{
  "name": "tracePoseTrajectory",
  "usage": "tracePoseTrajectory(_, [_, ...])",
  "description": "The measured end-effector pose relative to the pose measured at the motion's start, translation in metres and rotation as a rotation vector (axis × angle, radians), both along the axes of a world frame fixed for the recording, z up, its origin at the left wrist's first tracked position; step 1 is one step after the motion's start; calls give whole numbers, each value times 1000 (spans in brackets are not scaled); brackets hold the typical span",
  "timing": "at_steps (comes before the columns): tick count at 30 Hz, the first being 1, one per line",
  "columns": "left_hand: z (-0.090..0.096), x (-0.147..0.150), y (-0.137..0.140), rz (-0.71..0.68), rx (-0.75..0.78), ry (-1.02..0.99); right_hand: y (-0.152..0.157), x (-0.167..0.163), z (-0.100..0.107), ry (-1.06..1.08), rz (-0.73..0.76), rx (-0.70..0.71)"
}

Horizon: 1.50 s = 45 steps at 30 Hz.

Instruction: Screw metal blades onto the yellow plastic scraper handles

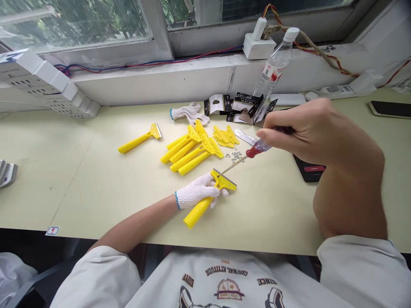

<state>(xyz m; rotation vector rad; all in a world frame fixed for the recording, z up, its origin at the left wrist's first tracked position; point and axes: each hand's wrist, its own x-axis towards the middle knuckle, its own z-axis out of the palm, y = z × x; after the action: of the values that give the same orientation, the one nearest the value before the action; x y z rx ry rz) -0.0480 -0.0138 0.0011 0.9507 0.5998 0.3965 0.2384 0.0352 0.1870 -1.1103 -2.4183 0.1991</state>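
Note:
My left hand (199, 191), in a white knit glove with a blue cuff, is closed around a yellow scraper (199, 212) whose wide head points away from me. My bare right hand (302, 126) grips a screwdriver (253, 150) with a red and clear handle. Its thin shaft slants down to the left, and the tip meets the scraper head near a screw. Just beyond lie several yellow scraper handles (189, 149) in a heap, loose yellow head plates (225, 136), small screws or nuts (236, 155) and thin blades (245, 137). Another scraper with a blade (136, 142) rests to the left.
A second white glove (190, 113) and black card packaging (245, 107) lie at the back, beside a water bottle (272, 64). Dark phones (310, 170) (390, 108) are at right. White boxes (58, 87) stack at far left; a power adapter (258, 45) sits on the sill.

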Motion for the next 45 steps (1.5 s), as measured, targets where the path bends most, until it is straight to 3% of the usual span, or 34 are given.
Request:
tracePoseTrajectory(5, [2, -1, 1, -19, -19, 13, 0, 11, 8, 45, 321, -143])
tracePoseTrajectory(10, [5, -1, 2, -11, -14, 16, -9, 17, 6, 75, 348, -259])
tracePoseTrajectory(12, [6, -1, 2, -6, -14, 29, -11, 12, 1, 59, 236, -239])
tracePoseTrajectory(15, [8, -1, 2, -12, -23, 39, -10, -2, -9, -14, -219, -46])
tracePoseTrajectory(17, [8, -1, 2, -19, -26, 40, -6, -8, -14, -26, -375, 69])
tracePoseTrajectory(19, [8, -2, 2, -22, -27, 35, -2, -9, -15, -2, -288, 49])
tracePoseTrajectory(23, [4, -2, 2, -22, -31, 9, 1, 9, -8, 72, -36, -189])
tracePoseTrajectory(28, [-1, -2, 1, -26, -32, -11, 1, 24, 4, 196, 266, -372])
tracePoseTrajectory(30, [-1, -2, 0, -29, -32, -5, 1, 15, 3, 209, 300, -380])
tracePoseTrajectory(32, [-1, -2, 0, -28, -38, 1, 0, 0, -1, 197, 113, -275])
tracePoseTrajectory(35, [-1, -2, 0, -21, -49, 7, -2, -20, -11, 88, -379, -13])
tracePoseTrajectory(37, [-2, -2, 0, -19, -57, 10, -3, -23, -15, 20, -473, 41])
tracePoseTrajectory(41, [-1, -1, 0, -18, -58, 4, -4, -8, -11, 102, -125, -91])
tracePoseTrajectory(45, [0, 0, -1, -11, -28, 2, 2, 10, -5, 344, 207, -355])
